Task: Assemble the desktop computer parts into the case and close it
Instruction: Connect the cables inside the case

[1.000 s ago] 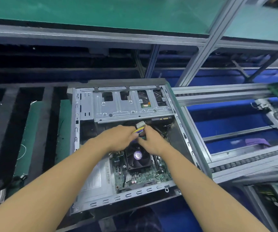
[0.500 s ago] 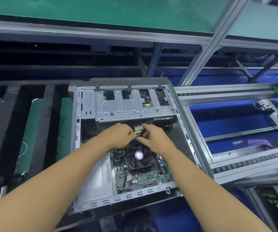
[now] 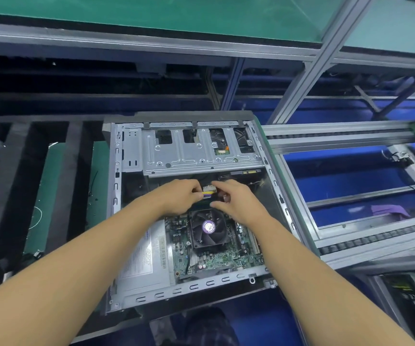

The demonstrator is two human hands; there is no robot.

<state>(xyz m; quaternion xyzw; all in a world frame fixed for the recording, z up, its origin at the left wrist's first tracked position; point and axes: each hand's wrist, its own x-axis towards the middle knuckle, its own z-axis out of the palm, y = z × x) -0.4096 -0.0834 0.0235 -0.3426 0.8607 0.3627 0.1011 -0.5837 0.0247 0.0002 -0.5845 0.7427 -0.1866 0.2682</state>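
Your left hand (image 3: 176, 199) pinches the yellow wires of the white plastic power connector (image 3: 209, 189) at frame centre, inside the open grey steel case (image 3: 132, 148), probably to aim it. Your right hand (image 3: 237, 204) curls beside it; I cannot tell whether it grips.

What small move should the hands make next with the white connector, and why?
Probably lower the white connector toward the motherboard: the left hand pinches its wires, the right hand touches it, and it is unplugged, near the fan.
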